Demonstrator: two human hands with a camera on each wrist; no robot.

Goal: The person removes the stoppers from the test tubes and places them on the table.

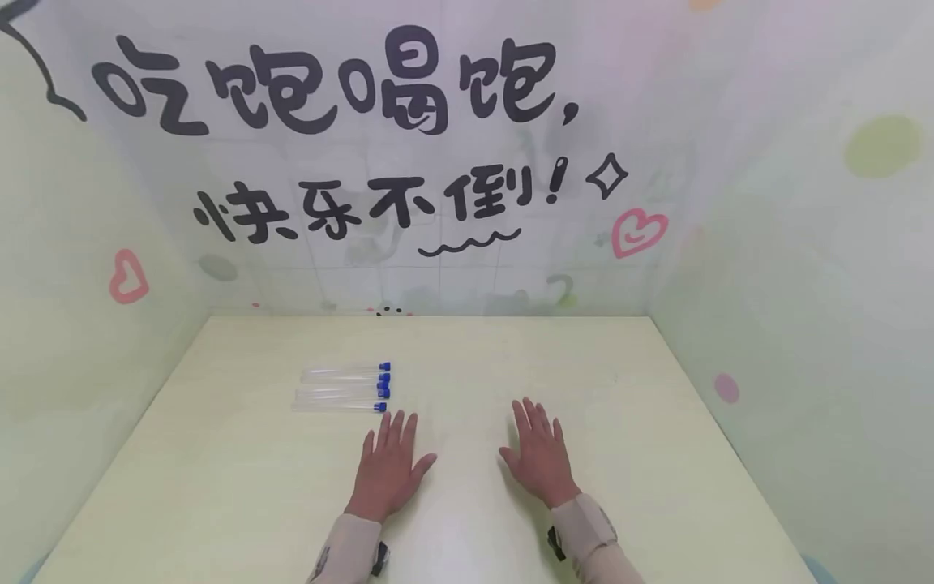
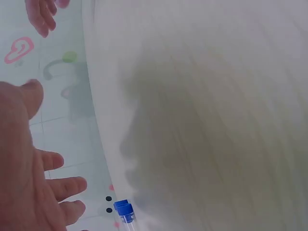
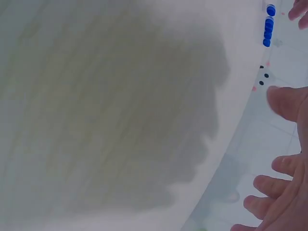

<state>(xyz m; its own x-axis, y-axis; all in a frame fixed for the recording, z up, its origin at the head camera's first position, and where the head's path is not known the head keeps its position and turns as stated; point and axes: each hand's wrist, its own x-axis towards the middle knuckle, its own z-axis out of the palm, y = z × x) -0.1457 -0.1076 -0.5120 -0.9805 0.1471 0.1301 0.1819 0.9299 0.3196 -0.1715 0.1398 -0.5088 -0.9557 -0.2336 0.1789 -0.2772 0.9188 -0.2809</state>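
Several clear tubes with blue caps lie side by side on the left half of the table, their caps toward the right. My left hand is just in front of them, palm down with fingers extended, its fingertips near the closest cap. My right hand is to the right with its fingers spread, and holds nothing. In the left wrist view a few blue caps show beyond the left hand's fingers. The right wrist view shows a row of blue caps at the top, apart from the right hand.
The pale table meets a back wall with dark lettering and drawings. Side walls rise at left and right. Both wrists carry dark straps by beige sleeves.
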